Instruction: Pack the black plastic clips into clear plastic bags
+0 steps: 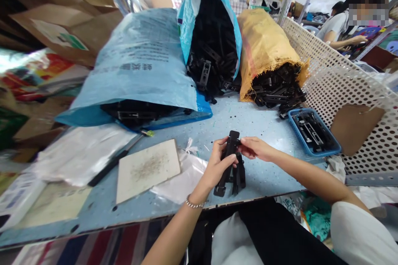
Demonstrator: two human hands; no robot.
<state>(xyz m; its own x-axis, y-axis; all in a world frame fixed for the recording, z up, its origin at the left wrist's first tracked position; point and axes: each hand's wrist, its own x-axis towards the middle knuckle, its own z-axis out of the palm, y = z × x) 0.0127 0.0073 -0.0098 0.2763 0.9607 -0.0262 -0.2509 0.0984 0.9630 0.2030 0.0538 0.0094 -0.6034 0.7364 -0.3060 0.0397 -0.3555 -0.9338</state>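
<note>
My left hand point(218, 164) is wrapped round a long flat black plastic part point(230, 149), held at a tilt above the table near its front edge. At that part's upper right side, my right hand point(255, 148) has its fingertips pinched together; whether a small piece sits between them is too small to tell. Just below the hands, further black plastic parts point(239, 178) stand or lie on the blue table, partly hidden by my left hand and the held part.
Two blue sacks point(139, 62) point(185, 29) and a yellow sack point(264, 41) spill black parts at the back. A blue basket point(334, 149) of parts stands right, beside a perforated white panel point(367, 91). A stained board point(147, 167) and clear plastic bag point(183, 180) lie left. People sit beyond.
</note>
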